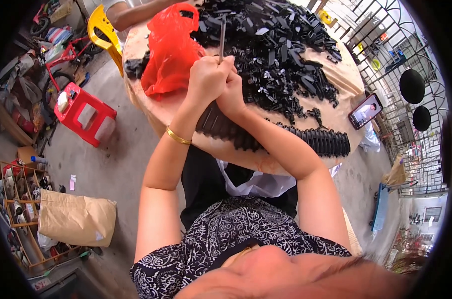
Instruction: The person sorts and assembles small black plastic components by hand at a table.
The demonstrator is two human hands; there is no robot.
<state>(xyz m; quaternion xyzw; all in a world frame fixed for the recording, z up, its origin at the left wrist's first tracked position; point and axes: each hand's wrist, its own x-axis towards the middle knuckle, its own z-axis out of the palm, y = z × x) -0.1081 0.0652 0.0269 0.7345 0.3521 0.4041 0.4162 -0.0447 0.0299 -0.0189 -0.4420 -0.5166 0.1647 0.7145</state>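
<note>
My left hand (205, 82) and my right hand (232, 93) are closed and pressed together over the near side of a round table (266, 160). A thin grey metal rod (222, 39) sticks up from between them, pointing away from me; its lower end is hidden in my fingers, so its exact kind does not show. Beneath my hands and right forearm lies a row of ribbed black plastic pieces (328, 142), set side by side. A red plastic bag (167, 55) rests just left of my hands. Beyond them spreads a large heap of small black plastic parts (281, 45).
Another person's arm (141, 14) reaches in at the far left, beside a yellow chair (99, 27). A phone (365, 110) stands at the table's right edge. On the floor to the left are a red stool (81, 113) and a brown paper sack (76, 218).
</note>
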